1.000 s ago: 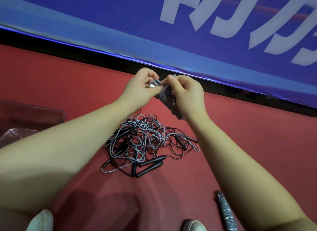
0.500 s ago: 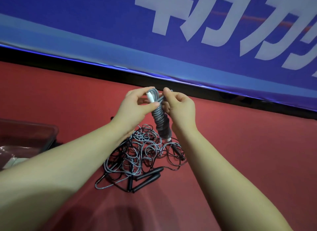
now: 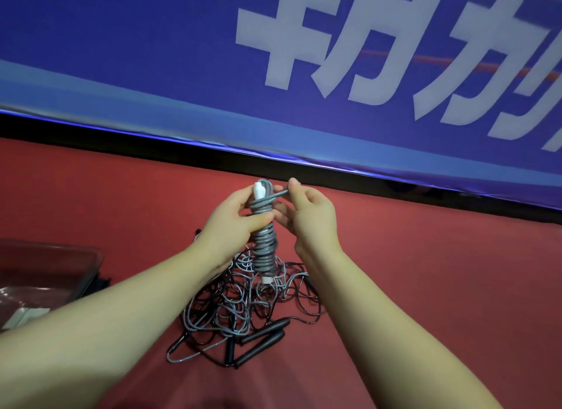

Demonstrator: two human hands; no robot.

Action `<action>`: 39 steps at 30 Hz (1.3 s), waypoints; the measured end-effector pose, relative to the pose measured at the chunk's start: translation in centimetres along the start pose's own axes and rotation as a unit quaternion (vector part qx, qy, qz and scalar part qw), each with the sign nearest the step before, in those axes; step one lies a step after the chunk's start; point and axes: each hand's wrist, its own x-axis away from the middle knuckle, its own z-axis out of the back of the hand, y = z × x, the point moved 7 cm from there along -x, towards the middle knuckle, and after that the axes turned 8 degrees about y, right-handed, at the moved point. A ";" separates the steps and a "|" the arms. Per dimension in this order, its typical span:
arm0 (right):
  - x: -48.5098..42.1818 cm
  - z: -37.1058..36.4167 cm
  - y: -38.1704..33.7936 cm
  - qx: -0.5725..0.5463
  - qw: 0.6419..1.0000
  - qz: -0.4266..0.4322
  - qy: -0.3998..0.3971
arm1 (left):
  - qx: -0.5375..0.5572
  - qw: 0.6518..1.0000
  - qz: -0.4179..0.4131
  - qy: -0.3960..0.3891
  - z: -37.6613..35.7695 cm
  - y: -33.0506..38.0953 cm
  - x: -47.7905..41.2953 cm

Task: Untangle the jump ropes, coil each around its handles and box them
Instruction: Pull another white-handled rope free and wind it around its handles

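A grey jump rope is wound tightly around its white-tipped handles and stands nearly upright in the air. My left hand grips the upper part of this bundle. My right hand pinches the loose grey rope end just right of the bundle's top. Below, on the red floor, lies a tangled pile of grey and black ropes with black handles at its near edge.
A clear plastic box sits on the floor at the left. A blue banner with white characters runs along the back, with a black strip beneath it. Red floor stretches to the right.
The wound bundle has turned from slanted to nearly upright. My right hand has drawn the rope end out to the right. The view tilted up, hiding a coiled rope and the shoes.
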 end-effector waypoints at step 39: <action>-1.9 0.6 -2.4 0.074 0.995 0.061 0.007 | 0.003 0.989 -0.150 0.001 -1.1 2.8 0.3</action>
